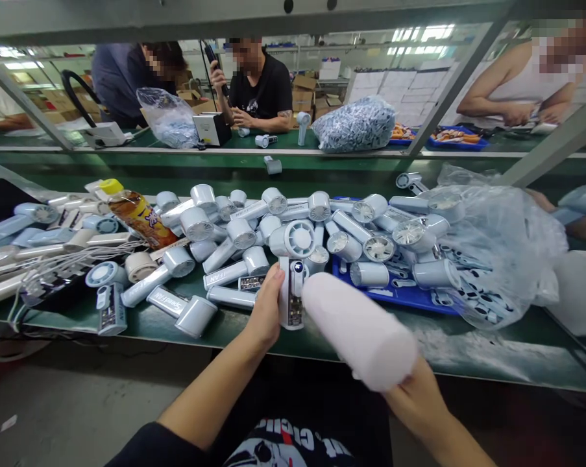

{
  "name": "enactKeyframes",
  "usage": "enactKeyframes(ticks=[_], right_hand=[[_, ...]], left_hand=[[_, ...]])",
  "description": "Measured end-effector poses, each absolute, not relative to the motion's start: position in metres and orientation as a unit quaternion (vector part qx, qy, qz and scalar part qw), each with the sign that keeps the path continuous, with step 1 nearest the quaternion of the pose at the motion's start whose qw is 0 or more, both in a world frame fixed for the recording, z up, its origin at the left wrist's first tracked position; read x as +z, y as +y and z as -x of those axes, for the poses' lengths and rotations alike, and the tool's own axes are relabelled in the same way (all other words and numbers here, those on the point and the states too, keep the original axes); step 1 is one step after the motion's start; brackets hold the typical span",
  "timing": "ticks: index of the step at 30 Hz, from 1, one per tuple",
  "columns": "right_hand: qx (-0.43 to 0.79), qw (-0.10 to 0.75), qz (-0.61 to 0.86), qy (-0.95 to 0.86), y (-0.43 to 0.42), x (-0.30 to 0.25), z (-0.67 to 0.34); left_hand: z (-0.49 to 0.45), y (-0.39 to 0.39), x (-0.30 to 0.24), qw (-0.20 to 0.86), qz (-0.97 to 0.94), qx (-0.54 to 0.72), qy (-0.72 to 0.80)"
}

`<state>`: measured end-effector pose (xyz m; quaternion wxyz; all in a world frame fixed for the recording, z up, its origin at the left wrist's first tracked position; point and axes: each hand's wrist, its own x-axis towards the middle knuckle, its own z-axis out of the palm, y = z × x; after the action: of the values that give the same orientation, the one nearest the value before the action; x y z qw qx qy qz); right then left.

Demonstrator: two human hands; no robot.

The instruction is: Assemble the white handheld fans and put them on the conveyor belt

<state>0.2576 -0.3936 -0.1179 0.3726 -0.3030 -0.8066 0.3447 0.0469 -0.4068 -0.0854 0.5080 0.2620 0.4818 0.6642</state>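
My left hand [267,308] is closed around the handle of a light-blue handheld fan [300,240], held upright just above the front of the bench. The handle's cover is off on the side facing me, so its inner parts and a small dark round display show. In my right hand [422,392] is a thick white cylindrical tool [361,331], its narrower end pointing at the fan's handle. Whether that end touches the fan I cannot tell. My right fingers are mostly hidden behind the tool.
Many similar fans [195,314] lie piled on the green bench [254,334], some on a blue tray [409,299]. A clear bag of small parts [511,259] stands right, a yellow-capped drink bottle [139,211] left. Co-workers sit beyond the frame; another person's hand [582,227] shows at right.
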Motion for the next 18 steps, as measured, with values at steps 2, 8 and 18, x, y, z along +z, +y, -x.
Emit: enactKeyframes(ticks=[2, 8, 18], right_hand=[[0.294, 0.400, 0.329, -0.804, -0.388, -0.127, -0.275], [0.199, 0.281, 0.362, -0.866, -0.368, -0.142, -0.316], [0.014, 0.239, 0.330, -0.913, -0.351, -0.158, -0.308]], left_hand=[[-0.044, -0.410, -0.083, 0.532, -0.267, 0.662, 0.455], [-0.037, -0.411, -0.075, 0.544, -0.289, 0.661, 0.429], [-0.038, -0.386, -0.061, 0.538, -0.349, 0.598, 0.482]])
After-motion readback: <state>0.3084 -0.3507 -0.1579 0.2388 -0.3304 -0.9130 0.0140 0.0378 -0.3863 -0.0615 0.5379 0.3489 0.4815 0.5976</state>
